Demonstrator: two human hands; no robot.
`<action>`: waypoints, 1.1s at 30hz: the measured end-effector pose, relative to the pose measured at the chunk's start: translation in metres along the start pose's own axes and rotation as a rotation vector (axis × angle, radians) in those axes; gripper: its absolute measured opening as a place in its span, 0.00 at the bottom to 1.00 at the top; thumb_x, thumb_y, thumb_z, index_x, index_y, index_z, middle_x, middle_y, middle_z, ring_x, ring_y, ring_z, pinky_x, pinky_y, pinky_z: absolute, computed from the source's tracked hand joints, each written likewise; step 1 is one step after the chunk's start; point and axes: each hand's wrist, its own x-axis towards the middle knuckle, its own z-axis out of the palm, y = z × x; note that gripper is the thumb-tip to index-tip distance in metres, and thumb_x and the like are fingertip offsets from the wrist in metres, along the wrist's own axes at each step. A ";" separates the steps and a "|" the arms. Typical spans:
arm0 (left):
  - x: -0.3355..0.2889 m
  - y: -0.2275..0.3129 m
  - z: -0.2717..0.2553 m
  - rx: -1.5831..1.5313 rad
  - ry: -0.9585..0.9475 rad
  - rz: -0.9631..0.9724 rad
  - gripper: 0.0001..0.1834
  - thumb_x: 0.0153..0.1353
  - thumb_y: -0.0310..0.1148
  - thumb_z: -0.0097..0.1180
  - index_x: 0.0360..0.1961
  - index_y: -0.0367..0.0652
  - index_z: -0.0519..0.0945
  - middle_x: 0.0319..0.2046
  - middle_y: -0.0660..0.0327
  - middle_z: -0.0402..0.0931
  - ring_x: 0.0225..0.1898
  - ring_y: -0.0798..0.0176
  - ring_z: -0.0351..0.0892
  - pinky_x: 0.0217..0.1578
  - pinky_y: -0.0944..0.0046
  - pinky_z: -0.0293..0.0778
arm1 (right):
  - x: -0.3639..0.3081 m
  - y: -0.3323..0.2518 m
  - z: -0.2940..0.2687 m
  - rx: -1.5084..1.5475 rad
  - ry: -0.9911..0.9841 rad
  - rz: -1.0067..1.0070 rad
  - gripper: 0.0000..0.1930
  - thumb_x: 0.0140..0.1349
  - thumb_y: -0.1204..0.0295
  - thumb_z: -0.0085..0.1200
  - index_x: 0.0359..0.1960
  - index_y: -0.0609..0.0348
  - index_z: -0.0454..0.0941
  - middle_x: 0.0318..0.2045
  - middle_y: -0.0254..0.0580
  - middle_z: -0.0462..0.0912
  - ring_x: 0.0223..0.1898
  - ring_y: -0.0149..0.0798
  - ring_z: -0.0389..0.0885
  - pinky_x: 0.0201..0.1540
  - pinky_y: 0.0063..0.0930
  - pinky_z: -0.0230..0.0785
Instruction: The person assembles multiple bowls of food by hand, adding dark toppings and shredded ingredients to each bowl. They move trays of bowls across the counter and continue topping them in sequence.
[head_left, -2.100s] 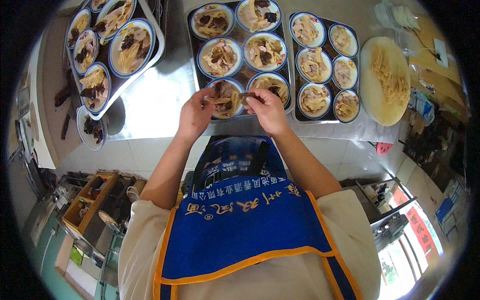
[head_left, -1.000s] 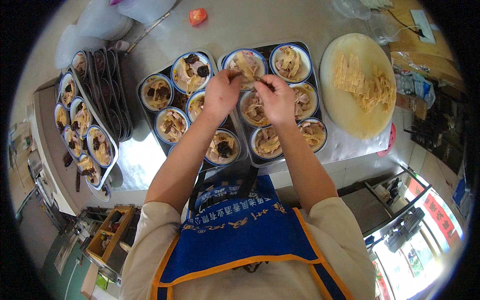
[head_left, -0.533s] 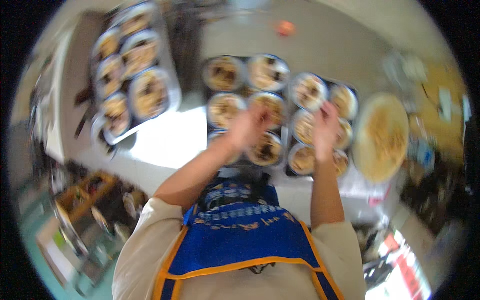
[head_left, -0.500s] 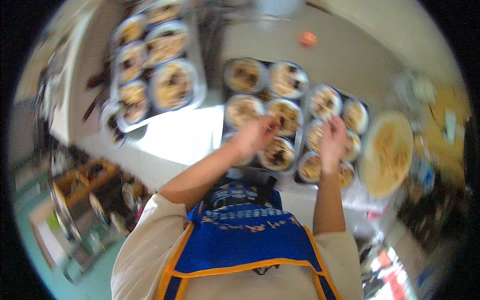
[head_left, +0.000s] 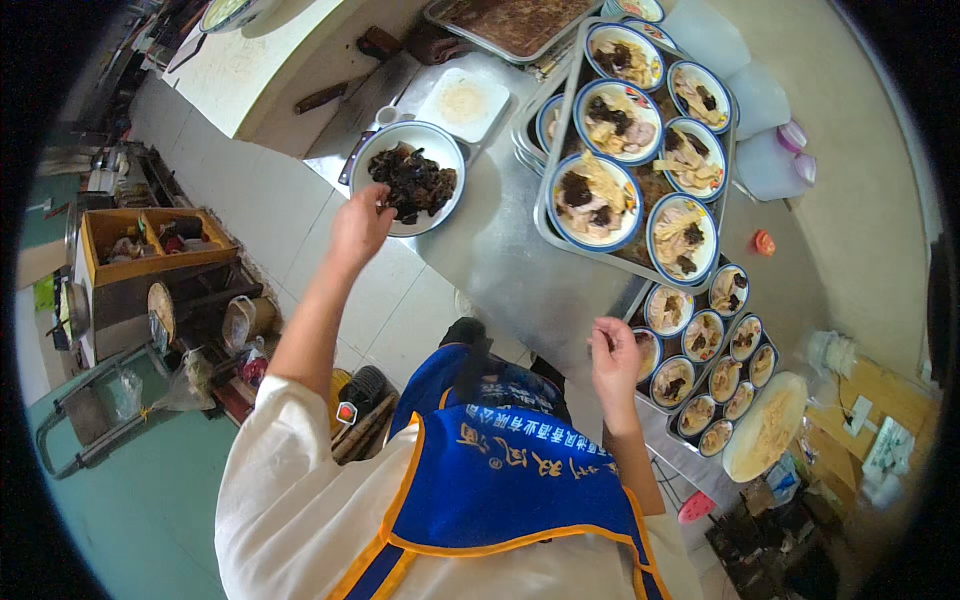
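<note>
My left hand (head_left: 361, 226) reaches over the near rim of a large white bowl (head_left: 448, 152) holding a heap of black wood ear mushrooms (head_left: 412, 184). Its thumb and forefinger stand a little apart, with nothing visible between them. Over the near part of the metal table, my right hand (head_left: 614, 358) has its fingers curled together; whether a scrap is pinched in them I cannot make out. Just beyond it are trays of small blue-rimmed bowls (head_left: 671, 382) with pale yellowish strips and dark mushroom bits. A larger tray (head_left: 556, 222) of similar bowls rests farther back.
A white cutting board (head_left: 463, 104) and a cleaver (head_left: 352, 160) lie around the large bowl. At right is an oval dish of pale strips (head_left: 765, 428). Pale plastic containers (head_left: 765, 165) stand along the wall. On the floor side sits a wooden box (head_left: 150, 240).
The view has swung left. My left hand has gone from above the small bowls to the large mushroom bowl; my right hand has come away from over the small bowls.
</note>
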 end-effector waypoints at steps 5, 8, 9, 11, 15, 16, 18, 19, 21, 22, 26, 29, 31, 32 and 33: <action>0.064 -0.007 -0.007 0.258 -0.220 0.426 0.35 0.50 0.34 0.70 0.60 0.38 0.74 0.60 0.45 0.73 0.64 0.41 0.69 0.66 0.49 0.64 | -0.003 -0.029 0.045 -0.096 0.004 -0.042 0.08 0.65 0.78 0.56 0.45 0.63 0.79 0.37 0.38 0.81 0.37 0.29 0.79 0.43 0.24 0.74; 0.077 0.000 0.014 0.370 -0.315 0.513 0.41 0.49 0.32 0.70 0.66 0.41 0.68 0.64 0.43 0.67 0.66 0.40 0.65 0.66 0.49 0.65 | -0.005 -0.039 0.054 -0.138 0.016 -0.017 0.09 0.65 0.79 0.56 0.45 0.63 0.80 0.38 0.39 0.81 0.38 0.30 0.80 0.44 0.24 0.74; 0.081 0.001 0.019 0.452 -0.347 0.531 0.38 0.52 0.30 0.67 0.66 0.41 0.68 0.63 0.44 0.68 0.65 0.39 0.66 0.64 0.48 0.67 | -0.005 -0.042 0.056 -0.151 0.023 0.003 0.09 0.65 0.79 0.56 0.45 0.63 0.80 0.38 0.40 0.81 0.38 0.30 0.80 0.44 0.24 0.74; 0.088 0.004 0.030 0.465 -0.391 0.452 0.30 0.55 0.27 0.61 0.62 0.41 0.71 0.59 0.43 0.72 0.62 0.40 0.70 0.60 0.48 0.70 | -0.005 -0.044 0.059 -0.154 0.031 -0.012 0.08 0.65 0.79 0.56 0.45 0.64 0.80 0.38 0.40 0.81 0.38 0.30 0.80 0.44 0.24 0.74; 0.095 0.001 0.031 0.406 -0.454 0.405 0.14 0.61 0.25 0.51 0.49 0.39 0.78 0.48 0.45 0.80 0.54 0.43 0.78 0.53 0.48 0.75 | -0.009 -0.047 0.064 -0.118 0.071 -0.020 0.08 0.65 0.79 0.55 0.45 0.64 0.80 0.38 0.40 0.81 0.38 0.29 0.79 0.44 0.24 0.73; 0.095 -0.004 0.025 0.351 -0.382 0.499 0.15 0.59 0.25 0.51 0.48 0.39 0.79 0.43 0.45 0.81 0.48 0.42 0.80 0.53 0.48 0.74 | -0.010 -0.047 0.065 -0.143 0.082 -0.026 0.08 0.66 0.79 0.55 0.45 0.64 0.79 0.38 0.40 0.81 0.37 0.29 0.79 0.44 0.24 0.73; 0.095 -0.011 0.013 0.204 -0.316 0.497 0.14 0.55 0.22 0.52 0.44 0.40 0.81 0.42 0.44 0.81 0.48 0.41 0.80 0.51 0.47 0.74 | -0.011 -0.047 0.067 -0.104 0.091 -0.004 0.08 0.66 0.79 0.55 0.45 0.64 0.79 0.39 0.40 0.81 0.37 0.29 0.79 0.44 0.24 0.73; 0.095 -0.015 0.006 0.133 -0.289 0.467 0.14 0.54 0.22 0.53 0.42 0.39 0.82 0.41 0.44 0.81 0.48 0.41 0.80 0.51 0.47 0.74 | -0.011 -0.048 0.068 -0.141 0.093 -0.009 0.08 0.66 0.79 0.55 0.45 0.64 0.79 0.39 0.40 0.81 0.37 0.29 0.78 0.44 0.24 0.73; 0.096 -0.019 -0.004 0.059 -0.268 0.416 0.13 0.52 0.20 0.55 0.40 0.39 0.82 0.42 0.44 0.81 0.48 0.41 0.80 0.51 0.49 0.74 | -0.010 -0.048 0.070 -0.120 0.081 0.006 0.08 0.66 0.79 0.55 0.45 0.64 0.79 0.39 0.40 0.81 0.37 0.29 0.78 0.43 0.24 0.73; 0.096 -0.020 -0.006 0.038 -0.284 0.389 0.14 0.51 0.19 0.56 0.40 0.39 0.82 0.43 0.44 0.81 0.48 0.41 0.79 0.51 0.49 0.74 | -0.009 -0.049 0.071 -0.168 0.068 0.002 0.08 0.67 0.79 0.54 0.46 0.65 0.78 0.39 0.38 0.81 0.38 0.28 0.78 0.44 0.23 0.72; 0.090 -0.014 0.002 0.084 -0.407 0.437 0.21 0.50 0.20 0.56 0.49 0.39 0.80 0.49 0.45 0.79 0.53 0.43 0.78 0.58 0.53 0.72 | -0.005 -0.051 0.076 -0.244 0.033 -0.017 0.08 0.69 0.79 0.53 0.48 0.65 0.76 0.39 0.35 0.81 0.40 0.26 0.78 0.46 0.21 0.73; 0.078 -0.004 0.013 0.056 -0.494 0.449 0.34 0.52 0.28 0.61 0.63 0.40 0.69 0.60 0.41 0.70 0.62 0.40 0.70 0.66 0.53 0.65 | -0.003 -0.052 0.079 -0.213 0.075 -0.033 0.09 0.66 0.78 0.56 0.46 0.64 0.79 0.38 0.39 0.82 0.37 0.29 0.79 0.43 0.24 0.73; 0.070 0.005 0.023 -0.047 -0.353 0.434 0.34 0.52 0.31 0.64 0.62 0.41 0.70 0.57 0.39 0.72 0.60 0.39 0.72 0.63 0.51 0.67 | -0.004 -0.053 0.081 -0.183 0.099 -0.027 0.09 0.64 0.77 0.57 0.45 0.63 0.80 0.37 0.41 0.82 0.35 0.31 0.80 0.42 0.26 0.74; 0.072 0.011 0.027 -0.003 -0.379 0.376 0.33 0.53 0.32 0.63 0.62 0.39 0.71 0.57 0.39 0.72 0.60 0.39 0.72 0.62 0.50 0.68 | -0.004 -0.054 0.082 -0.177 0.098 -0.020 0.09 0.64 0.77 0.57 0.45 0.63 0.80 0.37 0.41 0.82 0.35 0.31 0.80 0.42 0.26 0.74; 0.076 0.016 0.031 0.042 -0.388 0.331 0.32 0.53 0.32 0.62 0.61 0.38 0.72 0.57 0.38 0.72 0.59 0.38 0.72 0.61 0.50 0.69 | -0.004 -0.054 0.083 -0.148 0.099 0.008 0.09 0.64 0.77 0.57 0.45 0.63 0.80 0.37 0.41 0.82 0.35 0.31 0.80 0.42 0.26 0.74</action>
